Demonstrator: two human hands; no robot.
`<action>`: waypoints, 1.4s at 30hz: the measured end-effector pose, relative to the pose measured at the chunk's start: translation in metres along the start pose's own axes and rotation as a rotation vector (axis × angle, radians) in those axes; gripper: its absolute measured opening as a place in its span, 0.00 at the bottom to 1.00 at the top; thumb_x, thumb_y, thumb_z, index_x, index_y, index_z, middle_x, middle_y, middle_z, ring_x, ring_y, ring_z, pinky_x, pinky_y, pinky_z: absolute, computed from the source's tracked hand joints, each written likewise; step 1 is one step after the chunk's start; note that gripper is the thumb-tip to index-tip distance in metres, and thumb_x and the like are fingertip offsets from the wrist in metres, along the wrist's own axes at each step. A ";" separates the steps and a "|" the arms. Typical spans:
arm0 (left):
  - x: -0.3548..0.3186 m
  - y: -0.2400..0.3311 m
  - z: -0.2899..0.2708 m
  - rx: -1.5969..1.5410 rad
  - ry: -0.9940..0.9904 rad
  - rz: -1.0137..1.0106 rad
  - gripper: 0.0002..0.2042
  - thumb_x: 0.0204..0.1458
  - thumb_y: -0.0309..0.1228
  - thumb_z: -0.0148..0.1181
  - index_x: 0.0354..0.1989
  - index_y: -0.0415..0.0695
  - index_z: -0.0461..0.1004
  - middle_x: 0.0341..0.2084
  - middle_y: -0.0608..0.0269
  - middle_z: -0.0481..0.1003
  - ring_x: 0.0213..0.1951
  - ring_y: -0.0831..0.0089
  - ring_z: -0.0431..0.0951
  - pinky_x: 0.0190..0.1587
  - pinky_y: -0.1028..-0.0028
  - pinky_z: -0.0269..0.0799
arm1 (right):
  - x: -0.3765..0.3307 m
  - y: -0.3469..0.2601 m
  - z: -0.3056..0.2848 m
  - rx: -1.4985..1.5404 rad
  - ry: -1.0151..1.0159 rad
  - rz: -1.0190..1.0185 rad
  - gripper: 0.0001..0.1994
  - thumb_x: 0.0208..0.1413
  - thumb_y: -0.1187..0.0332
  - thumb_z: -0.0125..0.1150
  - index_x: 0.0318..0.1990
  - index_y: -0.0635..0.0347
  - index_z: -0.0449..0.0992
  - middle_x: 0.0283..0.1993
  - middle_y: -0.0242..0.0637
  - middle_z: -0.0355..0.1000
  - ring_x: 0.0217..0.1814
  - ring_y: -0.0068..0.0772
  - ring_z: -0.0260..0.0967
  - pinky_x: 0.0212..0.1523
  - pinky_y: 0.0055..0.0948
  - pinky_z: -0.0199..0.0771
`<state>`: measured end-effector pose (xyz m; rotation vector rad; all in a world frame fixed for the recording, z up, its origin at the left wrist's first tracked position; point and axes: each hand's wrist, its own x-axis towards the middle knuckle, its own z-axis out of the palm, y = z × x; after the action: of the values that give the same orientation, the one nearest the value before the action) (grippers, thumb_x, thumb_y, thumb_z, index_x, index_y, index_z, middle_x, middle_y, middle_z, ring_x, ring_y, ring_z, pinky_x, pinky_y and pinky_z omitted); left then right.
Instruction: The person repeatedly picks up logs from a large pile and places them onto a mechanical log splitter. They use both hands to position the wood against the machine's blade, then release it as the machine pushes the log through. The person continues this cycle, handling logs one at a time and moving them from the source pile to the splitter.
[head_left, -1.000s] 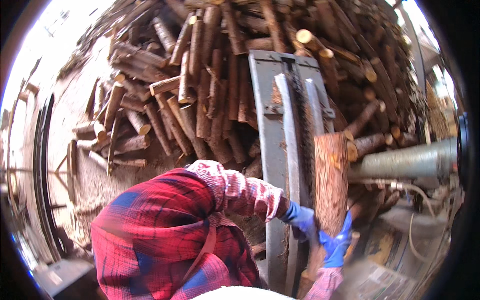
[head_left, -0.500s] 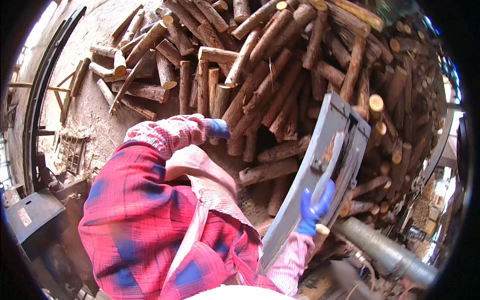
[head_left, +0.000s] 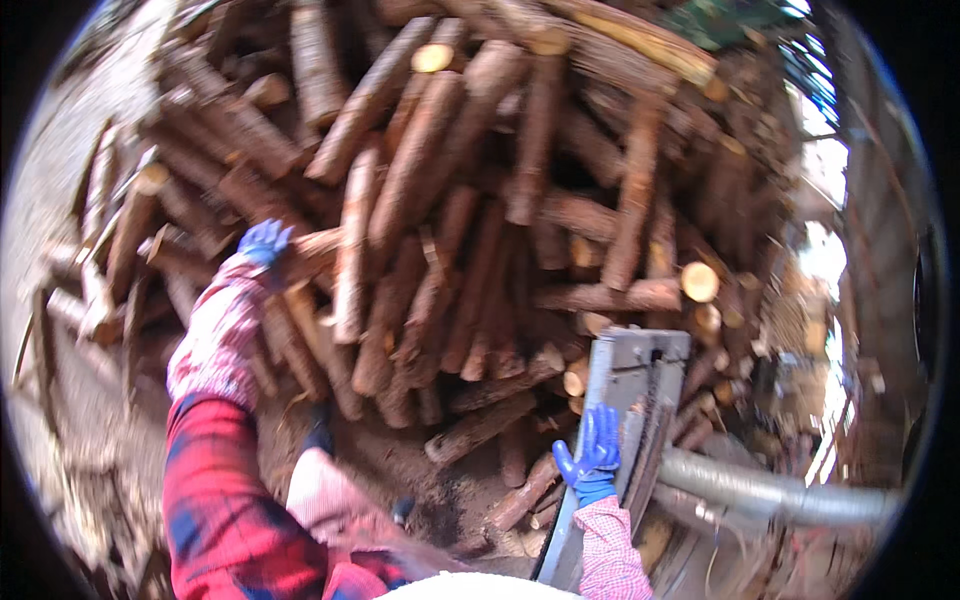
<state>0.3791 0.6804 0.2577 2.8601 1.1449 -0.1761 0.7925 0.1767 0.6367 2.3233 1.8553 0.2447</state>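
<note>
Both my hands wear blue gloves. My left hand (head_left: 265,242) reaches far out to the left, at the near end of a short log (head_left: 317,243) lying across the pile. Its fingers look stretched out and apart; blur hides whether they touch the wood. My right hand (head_left: 594,458) rests against a long grey metal trough (head_left: 632,360) at the lower right, its fingers spread and nothing in its grasp. Cut logs (head_left: 415,165) with bark on them are heaped in front of me, lying at many angles.
A thick grey metal cylinder (head_left: 770,490) runs rightward from behind the trough. Several loose logs (head_left: 480,428) lie on the dirt floor (head_left: 445,510) near my feet. A pale wall edge (head_left: 60,150) bounds the pile on the left.
My left arm has stretched out from near my body to the log pile. My right hand remains at the trough, its fingers now more spread. The view has swung toward the pile.
</note>
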 end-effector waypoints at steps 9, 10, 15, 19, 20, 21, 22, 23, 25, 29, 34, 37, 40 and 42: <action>0.038 0.056 -0.114 -0.150 -0.749 -0.149 0.51 0.26 0.49 0.76 0.60 0.43 0.56 0.42 0.48 0.76 0.46 0.52 0.77 0.51 0.61 0.72 | -0.001 -0.002 -0.009 0.033 -0.007 0.109 0.34 0.41 0.57 0.68 0.59 0.57 0.68 0.65 0.43 0.62 0.68 0.52 0.55 0.66 0.46 0.58; 0.038 0.062 -0.133 -0.127 -0.770 -0.158 0.51 0.26 0.50 0.76 0.60 0.43 0.55 0.42 0.48 0.76 0.47 0.53 0.77 0.51 0.61 0.72 | -0.003 0.000 -0.011 0.023 0.012 0.104 0.34 0.41 0.56 0.67 0.59 0.57 0.68 0.65 0.42 0.61 0.68 0.50 0.55 0.66 0.45 0.58; 0.034 0.116 -0.279 0.067 -0.752 -0.007 0.39 0.31 0.43 0.76 0.56 0.48 0.68 0.45 0.53 0.76 0.49 0.58 0.76 0.53 0.64 0.71 | 0.001 0.010 -0.008 0.100 0.017 0.101 0.34 0.45 0.56 0.63 0.61 0.56 0.66 0.69 0.38 0.57 0.71 0.45 0.51 0.69 0.41 0.53; -0.026 0.101 -0.364 -0.139 -0.795 0.122 0.32 0.38 0.39 0.70 0.55 0.46 0.69 0.46 0.54 0.76 0.49 0.61 0.76 0.54 0.65 0.70 | 0.002 0.007 -0.001 0.076 0.032 0.066 0.35 0.45 0.54 0.63 0.62 0.56 0.65 0.69 0.38 0.56 0.72 0.45 0.50 0.69 0.41 0.52; -0.047 0.090 -0.382 -0.283 -0.825 0.179 0.30 0.40 0.39 0.69 0.55 0.46 0.69 0.46 0.54 0.76 0.49 0.62 0.76 0.54 0.65 0.70 | -0.003 0.005 -0.004 0.068 0.034 0.083 0.35 0.45 0.54 0.64 0.62 0.58 0.66 0.69 0.41 0.56 0.71 0.47 0.51 0.68 0.43 0.53; -0.082 0.080 -0.402 -0.440 -0.836 0.216 0.28 0.42 0.38 0.67 0.55 0.45 0.70 0.46 0.55 0.76 0.49 0.62 0.76 0.54 0.66 0.70 | -0.004 -0.001 -0.013 0.061 0.053 0.073 0.36 0.44 0.53 0.64 0.61 0.60 0.66 0.68 0.44 0.57 0.70 0.50 0.52 0.68 0.45 0.53; -0.119 0.074 -0.412 -0.575 -0.836 0.258 0.27 0.44 0.37 0.66 0.54 0.45 0.70 0.46 0.55 0.76 0.49 0.63 0.76 0.54 0.66 0.70 | -0.004 -0.025 -0.008 0.173 0.254 0.125 0.36 0.45 0.54 0.66 0.61 0.63 0.64 0.67 0.49 0.57 0.68 0.53 0.54 0.67 0.46 0.54; -0.161 0.072 -0.420 -0.688 -0.808 0.299 0.25 0.45 0.36 0.65 0.54 0.44 0.70 0.46 0.55 0.76 0.49 0.64 0.76 0.54 0.66 0.69 | -0.006 -0.057 -0.009 0.307 0.445 0.183 0.37 0.45 0.56 0.67 0.61 0.67 0.62 0.65 0.54 0.58 0.67 0.56 0.55 0.66 0.47 0.55; -0.250 0.078 -0.412 -0.819 -0.652 0.435 0.22 0.49 0.34 0.62 0.54 0.43 0.71 0.46 0.56 0.76 0.49 0.65 0.75 0.55 0.67 0.69 | 0.000 -0.153 -0.023 0.733 0.499 0.219 0.40 0.47 0.57 0.69 0.63 0.70 0.58 0.65 0.57 0.56 0.67 0.55 0.55 0.67 0.47 0.54; -0.366 0.127 -0.339 -1.118 -0.405 0.324 0.20 0.54 0.34 0.60 0.52 0.37 0.70 0.47 0.57 0.75 0.49 0.68 0.75 0.54 0.68 0.68 | -0.018 -0.307 0.020 2.377 -0.591 0.718 0.35 0.51 0.59 0.67 0.63 0.63 0.57 0.59 0.44 0.61 0.59 0.42 0.61 0.61 0.40 0.60; -0.438 0.295 -0.344 -1.417 -0.353 -0.409 0.40 0.42 0.44 0.70 0.60 0.33 0.59 0.50 0.53 0.71 0.50 0.69 0.71 0.56 0.68 0.66 | -0.068 -0.320 -0.008 2.921 -0.539 0.537 0.21 0.52 0.62 0.66 0.52 0.59 0.71 0.44 0.38 0.74 0.45 0.36 0.74 0.49 0.38 0.75; -0.437 0.384 -0.352 -1.248 -0.241 -0.308 0.50 0.39 0.48 0.72 0.67 0.39 0.50 0.57 0.50 0.66 0.60 0.63 0.65 0.61 0.67 0.60 | -0.112 -0.226 -0.048 2.745 -0.154 0.362 0.28 0.49 0.66 0.68 0.58 0.59 0.66 0.50 0.38 0.71 0.48 0.36 0.72 0.51 0.37 0.74; -0.425 0.482 -0.356 -1.694 -0.150 0.234 0.46 0.47 0.37 0.69 0.70 0.44 0.44 0.64 0.56 0.57 0.64 0.67 0.57 0.63 0.64 0.56 | -0.163 -0.113 -0.085 2.351 0.228 0.145 0.34 0.45 0.68 0.71 0.61 0.57 0.63 0.54 0.35 0.70 0.52 0.32 0.69 0.56 0.33 0.68; -0.426 0.509 -0.362 -1.635 -0.346 0.366 0.43 0.50 0.31 0.67 0.70 0.47 0.44 0.61 0.56 0.60 0.62 0.66 0.60 0.62 0.65 0.60 | -0.221 -0.052 -0.130 1.877 0.430 0.173 0.33 0.45 0.63 0.71 0.59 0.61 0.67 0.52 0.38 0.72 0.54 0.33 0.68 0.59 0.32 0.65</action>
<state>0.4551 0.0545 0.6750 1.3945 0.2853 0.2031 0.6659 -0.0250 0.7451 3.4795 2.4383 -1.9580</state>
